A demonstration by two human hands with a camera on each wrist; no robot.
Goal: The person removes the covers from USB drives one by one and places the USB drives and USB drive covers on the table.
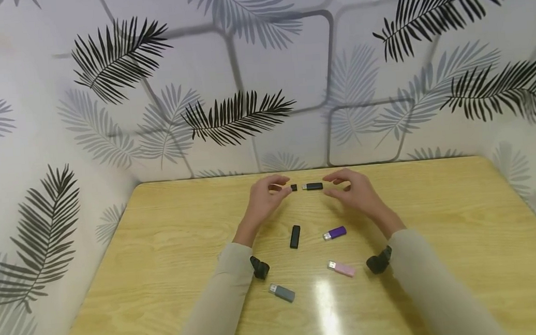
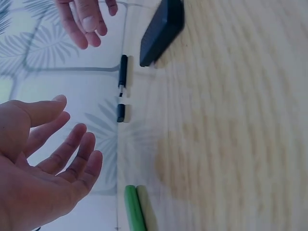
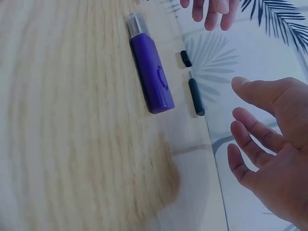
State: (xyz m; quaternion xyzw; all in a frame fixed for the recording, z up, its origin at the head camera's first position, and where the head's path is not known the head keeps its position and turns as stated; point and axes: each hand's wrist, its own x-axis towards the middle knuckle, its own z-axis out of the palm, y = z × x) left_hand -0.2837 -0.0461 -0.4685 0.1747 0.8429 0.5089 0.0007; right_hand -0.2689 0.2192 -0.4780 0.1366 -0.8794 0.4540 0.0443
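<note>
At the far side of the table lies a black USB stick [image 1: 314, 186] with its metal plug bare and facing left. Its small black cap [image 1: 294, 187] lies apart from it, just left of the plug. My left hand [image 1: 265, 196] is beside the cap, and my right hand [image 1: 353, 190] is beside the stick's back end. Both wrist views show the left hand [image 2: 53, 154] and the right hand [image 3: 274, 144] with fingers spread and bent loosely, nothing between them. In the right wrist view, the cap [image 3: 186, 58] and stick [image 3: 196, 96] lie in line.
Nearer me lie another black stick [image 1: 295, 236], a purple USB stick [image 1: 335, 233], a pink one [image 1: 342, 268] and a grey one [image 1: 283, 292]. A green stick-shaped object [image 2: 134, 209] shows in the left wrist view. The wooden table [image 1: 162, 258] meets a leaf-patterned wall [image 1: 284, 135].
</note>
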